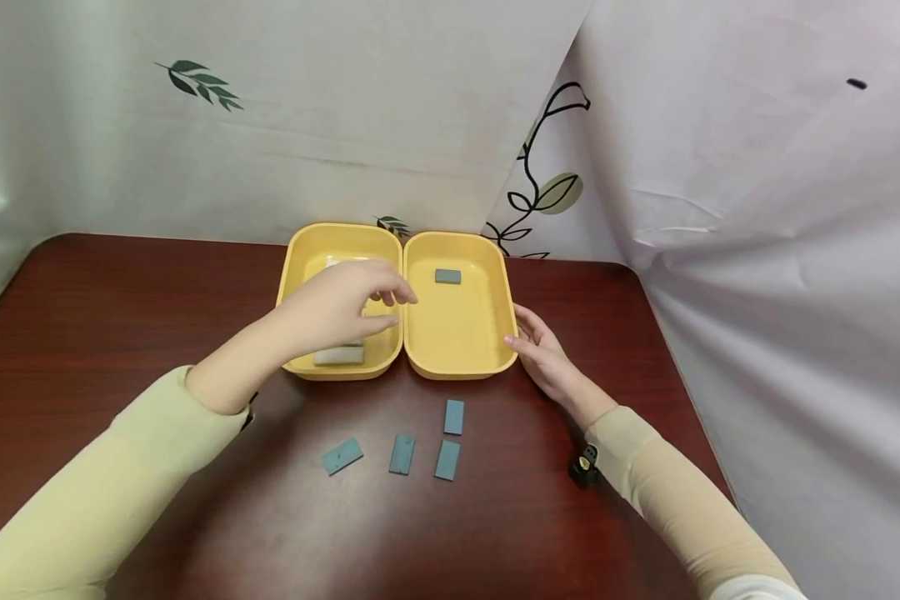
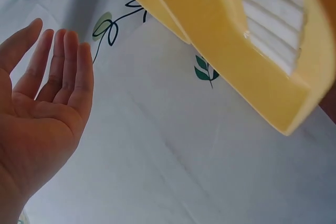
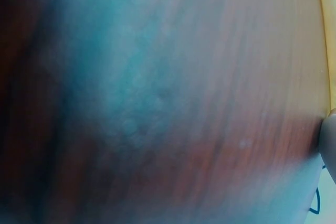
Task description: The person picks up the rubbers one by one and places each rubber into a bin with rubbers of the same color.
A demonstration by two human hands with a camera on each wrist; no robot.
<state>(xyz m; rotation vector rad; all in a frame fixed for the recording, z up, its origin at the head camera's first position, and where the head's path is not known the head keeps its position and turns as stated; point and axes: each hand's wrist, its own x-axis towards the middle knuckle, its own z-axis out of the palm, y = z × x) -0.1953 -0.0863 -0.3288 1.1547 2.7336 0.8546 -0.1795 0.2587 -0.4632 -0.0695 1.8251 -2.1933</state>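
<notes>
Two yellow trays stand side by side on the table. My left hand (image 1: 345, 304) hovers above the left tray (image 1: 341, 372), palm turned toward the right one, holding nothing. In the left wrist view its fingers (image 2: 67, 74) are nearly straight and the palm is bare. White blocks (image 2: 270, 22) lie in rows in the left tray, partly hidden under the hand in the head view. My right hand (image 1: 543, 354) grips the outer right side of the right tray (image 1: 461, 371), thumb at the rim. One grey-blue block (image 1: 447, 276) lies in that tray's far part.
Several grey-blue blocks lie on the dark red wooden table (image 1: 270, 517) in front of the trays, among them a tilted block (image 1: 342, 456) at the left and an upright-lying block (image 1: 453, 417) nearest the right tray. A pale patterned cloth (image 1: 390, 125) hangs behind the table.
</notes>
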